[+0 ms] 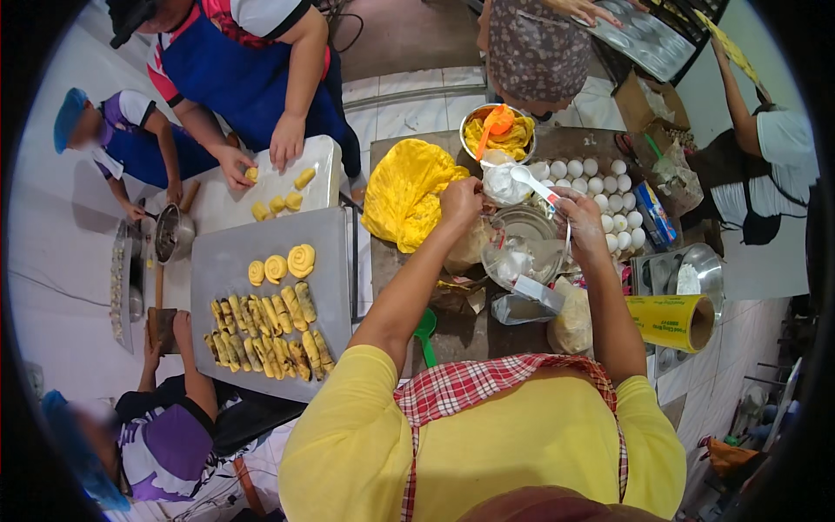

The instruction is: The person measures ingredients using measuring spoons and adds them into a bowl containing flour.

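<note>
My right hand (pixel 582 218) grips a white measuring spoon (pixel 535 183) with a red mark on its handle, its bowl over a bag of white powder (pixel 505 184). At the edge of a yellow plastic bag (pixel 411 196) is my left hand (pixel 462 199), fingers bent; whether it pinches something is hidden. Below and between the hands stands a clear round plastic container (pixel 525 225) with a bag of white powder inside. A metal bowl (pixel 464 134) beyond holds yellow plastic and an orange scoop (pixel 497 127).
White eggs (pixel 595 186) fill a tray at the right, near a yellow cling wrap roll (pixel 672 323) and a steel bowl (pixel 714 274). A green scoop (pixel 425 326) lies close to my body. At the left, a metal tray (pixel 261 235) bears dough rolls; several people work around the tables.
</note>
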`<move>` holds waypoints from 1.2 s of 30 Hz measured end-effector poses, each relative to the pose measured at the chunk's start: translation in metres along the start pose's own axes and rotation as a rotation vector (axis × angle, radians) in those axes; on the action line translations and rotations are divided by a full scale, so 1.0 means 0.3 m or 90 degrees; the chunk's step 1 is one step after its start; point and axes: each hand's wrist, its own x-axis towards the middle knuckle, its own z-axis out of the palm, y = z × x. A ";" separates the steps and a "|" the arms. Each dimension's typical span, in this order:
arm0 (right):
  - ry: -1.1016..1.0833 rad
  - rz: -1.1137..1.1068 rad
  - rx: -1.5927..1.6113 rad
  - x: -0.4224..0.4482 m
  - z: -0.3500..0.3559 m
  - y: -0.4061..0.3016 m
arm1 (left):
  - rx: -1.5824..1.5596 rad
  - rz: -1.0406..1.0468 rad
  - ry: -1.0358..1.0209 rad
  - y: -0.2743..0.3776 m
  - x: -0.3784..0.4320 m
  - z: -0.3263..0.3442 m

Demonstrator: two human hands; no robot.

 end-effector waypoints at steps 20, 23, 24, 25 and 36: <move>-0.030 0.010 0.052 -0.029 -0.045 0.008 | 0.022 -0.011 -0.133 0.072 -0.014 -0.006; 0.012 0.011 0.036 -0.034 -0.064 0.019 | -0.069 0.023 -0.086 0.082 -0.016 -0.017; 0.010 -0.002 0.033 -0.026 -0.063 0.006 | -0.097 -0.026 -0.093 0.120 -0.017 -0.040; 0.007 -0.014 0.029 -0.037 -0.064 0.000 | -0.123 -0.077 -0.101 0.146 -0.022 -0.062; -0.005 -0.033 0.092 -0.090 -0.080 -0.039 | 0.091 0.062 -0.002 0.107 -0.002 -0.030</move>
